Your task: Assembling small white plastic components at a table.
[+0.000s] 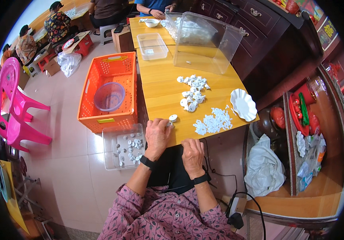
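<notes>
My left hand [158, 135] is at the table's near left corner, its fingertips closed around a small white round plastic part [173, 118] just above the wood. Close by on the right, my right hand [193, 152] rests at the near table edge with its fingers curled; whatever they may hold is hidden. Beyond my hands lies a pile of small white plastic pieces [214, 121]. Farther up the table are heaps of larger white round parts [192, 99]. Below my left hand, a clear plastic bin [110, 156] on the floor holds several white and grey parts.
A white scalloped dish [244, 105] sits at the table's right edge. Farther back stand a large clear box [204, 52] and a shallow clear tub [152, 47]. An orange crate [85, 105] with a purple bowl [109, 97] is left of the table. Across the table sits another person [153, 5].
</notes>
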`<action>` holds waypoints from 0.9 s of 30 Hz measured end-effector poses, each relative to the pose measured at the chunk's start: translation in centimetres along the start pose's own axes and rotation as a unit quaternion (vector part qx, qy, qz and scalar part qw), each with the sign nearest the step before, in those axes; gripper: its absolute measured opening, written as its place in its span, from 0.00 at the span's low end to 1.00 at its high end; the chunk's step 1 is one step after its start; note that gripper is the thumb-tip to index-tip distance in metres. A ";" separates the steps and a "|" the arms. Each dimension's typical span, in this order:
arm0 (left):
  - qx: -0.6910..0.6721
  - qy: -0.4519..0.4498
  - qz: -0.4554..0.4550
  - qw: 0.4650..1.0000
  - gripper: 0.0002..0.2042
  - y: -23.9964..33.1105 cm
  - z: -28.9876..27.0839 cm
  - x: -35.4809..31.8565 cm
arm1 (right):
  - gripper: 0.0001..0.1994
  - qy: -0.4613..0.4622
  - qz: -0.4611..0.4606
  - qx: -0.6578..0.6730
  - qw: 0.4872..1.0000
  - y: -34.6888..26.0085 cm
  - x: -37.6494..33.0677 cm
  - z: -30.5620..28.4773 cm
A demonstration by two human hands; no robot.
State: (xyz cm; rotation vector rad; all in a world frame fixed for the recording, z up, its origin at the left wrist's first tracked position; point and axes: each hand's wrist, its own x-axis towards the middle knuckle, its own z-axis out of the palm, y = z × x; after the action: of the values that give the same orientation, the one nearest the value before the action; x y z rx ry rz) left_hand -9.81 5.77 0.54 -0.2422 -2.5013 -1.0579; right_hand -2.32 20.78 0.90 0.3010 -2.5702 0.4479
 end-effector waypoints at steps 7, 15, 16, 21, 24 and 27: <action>-0.054 0.020 0.036 0.998 0.10 0.0 -1.3 -0.8 | 0.05 -0.006 -0.010 -0.029 1.000 0.0 -0.2 0.4; -0.245 -0.007 -0.106 0.964 0.11 0.0 -3.3 -3.4 | 0.06 0.009 0.001 -0.007 1.000 0.1 -0.5 1.0; -0.276 0.003 -0.114 0.955 0.11 -0.1 -3.3 -3.7 | 0.06 0.007 0.001 -0.006 1.000 0.1 -0.5 1.0; -0.380 -0.054 -0.211 0.899 0.11 -0.1 -4.1 -4.9 | 0.06 -0.001 -0.018 -0.012 1.000 0.4 -0.4 0.9; -0.473 -0.089 -0.254 0.839 0.12 -0.3 -4.4 -5.4 | 0.05 -0.001 -0.023 -0.003 1.000 0.3 -0.5 0.7; -0.532 -0.111 -0.274 0.794 0.13 0.2 -4.9 -5.6 | 0.05 0.017 -0.005 0.034 0.999 -0.1 -0.5 0.5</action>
State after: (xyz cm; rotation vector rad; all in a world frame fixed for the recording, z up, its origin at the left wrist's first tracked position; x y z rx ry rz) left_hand -3.28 2.38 1.28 0.0834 -1.8528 -2.7459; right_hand -2.06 20.54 0.31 0.3286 -2.5220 0.5336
